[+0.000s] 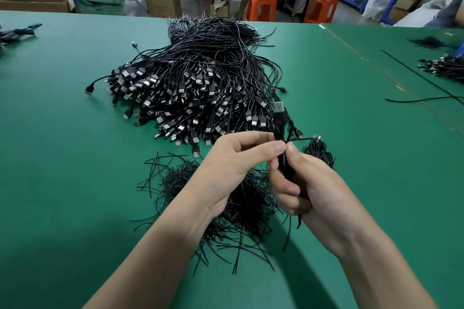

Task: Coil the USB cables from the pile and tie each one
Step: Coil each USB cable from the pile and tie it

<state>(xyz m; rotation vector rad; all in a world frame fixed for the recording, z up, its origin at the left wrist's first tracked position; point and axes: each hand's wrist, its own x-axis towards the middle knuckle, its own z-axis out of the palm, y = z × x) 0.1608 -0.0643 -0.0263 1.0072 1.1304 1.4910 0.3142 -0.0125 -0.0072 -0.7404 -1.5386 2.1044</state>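
**Both hands closed on one coiled cable**

The right hand (pixel 308 188) curls its fingers around a coiled cable (pixel 279 123), gripping it at mid-length. The left hand (pixel 233 160) pinches a thin black tie (pixel 298 138) between thumb and forefinger just where the coil leaves the right fist. The coil stands upright, its long axis running away from the person and its USB plug pointing at the pile (pixel 195 78) on the green table (pixel 62 158). The palm hides most of the coil, so its loops cannot be made out. A heap of loose ties (pixel 241 208) lies under the wrists.
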